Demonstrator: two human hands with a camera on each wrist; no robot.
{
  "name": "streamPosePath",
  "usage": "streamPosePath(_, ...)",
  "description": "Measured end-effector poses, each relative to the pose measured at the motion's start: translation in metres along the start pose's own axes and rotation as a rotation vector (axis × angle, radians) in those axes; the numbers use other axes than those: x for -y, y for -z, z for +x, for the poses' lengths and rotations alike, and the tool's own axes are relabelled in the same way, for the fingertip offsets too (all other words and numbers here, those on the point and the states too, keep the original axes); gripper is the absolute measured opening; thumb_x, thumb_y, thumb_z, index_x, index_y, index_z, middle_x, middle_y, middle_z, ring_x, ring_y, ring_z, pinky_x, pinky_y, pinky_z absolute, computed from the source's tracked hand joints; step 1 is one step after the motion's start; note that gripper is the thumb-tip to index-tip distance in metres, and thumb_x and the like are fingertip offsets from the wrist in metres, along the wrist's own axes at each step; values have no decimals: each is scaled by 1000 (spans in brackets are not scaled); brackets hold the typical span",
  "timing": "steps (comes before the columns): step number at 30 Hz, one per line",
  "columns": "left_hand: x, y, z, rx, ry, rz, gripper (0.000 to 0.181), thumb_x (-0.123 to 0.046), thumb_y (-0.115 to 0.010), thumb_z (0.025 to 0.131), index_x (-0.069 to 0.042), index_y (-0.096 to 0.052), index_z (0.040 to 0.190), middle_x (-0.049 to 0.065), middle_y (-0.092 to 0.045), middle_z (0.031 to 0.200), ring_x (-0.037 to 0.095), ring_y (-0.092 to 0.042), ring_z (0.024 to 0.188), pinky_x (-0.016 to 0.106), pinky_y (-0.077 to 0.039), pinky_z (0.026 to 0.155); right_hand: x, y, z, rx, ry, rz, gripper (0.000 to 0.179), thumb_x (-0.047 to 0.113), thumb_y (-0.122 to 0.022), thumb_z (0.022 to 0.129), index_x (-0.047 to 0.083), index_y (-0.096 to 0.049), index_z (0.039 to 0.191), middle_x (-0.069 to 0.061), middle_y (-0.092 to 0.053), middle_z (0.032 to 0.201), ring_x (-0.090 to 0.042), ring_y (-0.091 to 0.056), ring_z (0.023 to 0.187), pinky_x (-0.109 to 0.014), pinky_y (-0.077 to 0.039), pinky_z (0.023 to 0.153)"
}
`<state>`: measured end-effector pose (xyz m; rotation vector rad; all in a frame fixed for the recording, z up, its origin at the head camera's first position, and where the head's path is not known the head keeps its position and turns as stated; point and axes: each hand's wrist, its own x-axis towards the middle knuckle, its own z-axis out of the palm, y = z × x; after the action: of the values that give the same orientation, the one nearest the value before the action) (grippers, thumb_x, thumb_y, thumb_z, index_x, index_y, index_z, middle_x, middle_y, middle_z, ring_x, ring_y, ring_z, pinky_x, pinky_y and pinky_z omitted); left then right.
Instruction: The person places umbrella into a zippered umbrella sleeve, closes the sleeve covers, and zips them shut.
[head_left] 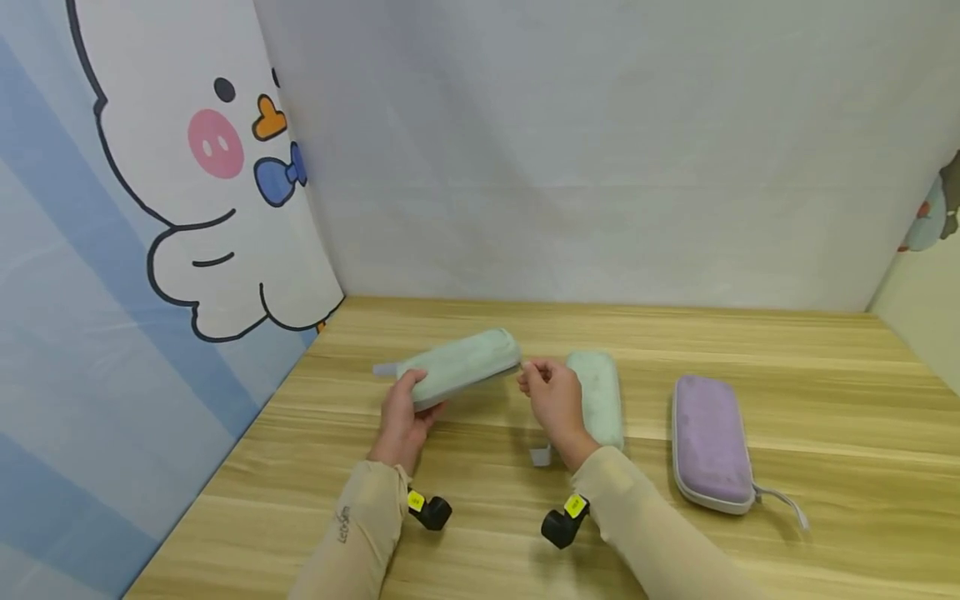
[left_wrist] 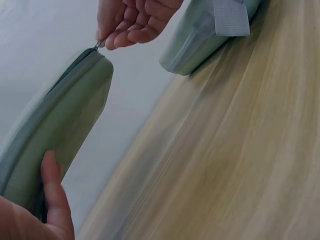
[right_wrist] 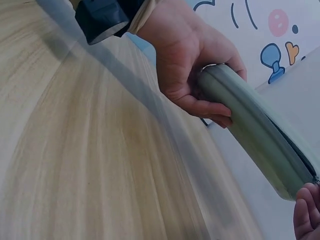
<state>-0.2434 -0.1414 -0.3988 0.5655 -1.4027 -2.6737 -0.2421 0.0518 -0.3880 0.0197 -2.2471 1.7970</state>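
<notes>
My left hand [head_left: 403, 421] grips a mint-green zippered pencil case [head_left: 461, 362] by its near left end, thumb on top and fingers beneath, holding it tilted above the table. At the case's far right corner, my right hand [head_left: 553, 396] pinches the small metal zipper pull [left_wrist: 97, 46] between thumb and fingertips. Along the side, the zipper shows a dark parted gap [right_wrist: 290, 142] running up to the pull. A second mint-green case [head_left: 600, 396] lies on the table, partly hidden behind my right hand and wrist.
A purple zippered case [head_left: 711, 437] with a grey wrist strap [head_left: 783, 502] lies to the right on the wood-grain table [head_left: 480, 525]. Behind stands a pale cloth backdrop [head_left: 585, 167], and a blue cartoon-printed cloth [head_left: 187, 292] borders the left side.
</notes>
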Motion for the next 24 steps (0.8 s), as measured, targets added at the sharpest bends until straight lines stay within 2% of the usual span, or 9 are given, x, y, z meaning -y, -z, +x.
streamPosePath(3,-1,4,2,56,62,37,51,-15,-49,84,-5,-32,131,13,-35,116,27,-40,100,36,-46,76,1,2,2,-17,-13,11,20,10,-56,93,-8,-64,94,-11,-66,78,-18,-64,70,-28,-53,67)
streamPosePath(6,-3,12,7,140,134,118,49,-15,-48,82,-4,-34,127,13,-38,112,25,-42,97,33,-45,75,2,5,5,-34,-23,27,18,9,-56,93,-7,-64,94,-12,-66,78,-17,-63,68,-28,-53,66)
streamPosePath(9,-8,23,9,262,193,226,46,-13,-50,83,-4,-37,126,10,-44,109,21,-47,94,32,-43,77,2,6,8,-43,-45,47,18,9,-55,93,-6,-64,94,-13,-66,78,-15,-63,67,-27,-53,66)
streamPosePath(13,-12,33,9,480,225,455,55,-6,-57,79,2,-39,130,9,-53,108,20,-53,93,34,-44,82,2,5,9,-47,-75,83,16,7,-55,93,-8,-63,94,-14,-66,78,-12,-62,64,-25,-52,65)
streamPosePath(16,-12,31,6,584,219,631,59,-12,-64,78,4,-43,131,10,-60,104,21,-58,91,35,-46,81,4,3,8,-29,-86,99,17,6,-55,93,-8,-63,93,-15,-65,77,-15,-62,65,-24,-52,64)
streamPosePath(18,-10,27,2,591,210,707,59,-22,-67,80,3,-46,129,9,-62,101,21,-60,88,35,-48,79,6,1,7,-18,-84,101,17,6,-55,93,-9,-63,92,-16,-65,78,-19,-63,67,-25,-52,64)
streamPosePath(20,-9,23,-1,563,199,742,60,-31,-68,81,3,-49,128,9,-64,98,20,-61,85,35,-49,76,9,0,7,-15,-84,94,18,7,-55,92,-9,-64,92,-16,-65,78,-20,-63,68,-27,-52,65)
streamPosePath(24,-7,21,-3,530,174,751,58,-36,-64,85,3,-50,126,8,-65,94,19,-61,81,35,-50,73,12,0,6,-14,-103,79,18,8,-55,93,-8,-64,91,-14,-65,77,-15,-61,66,-29,-53,67)
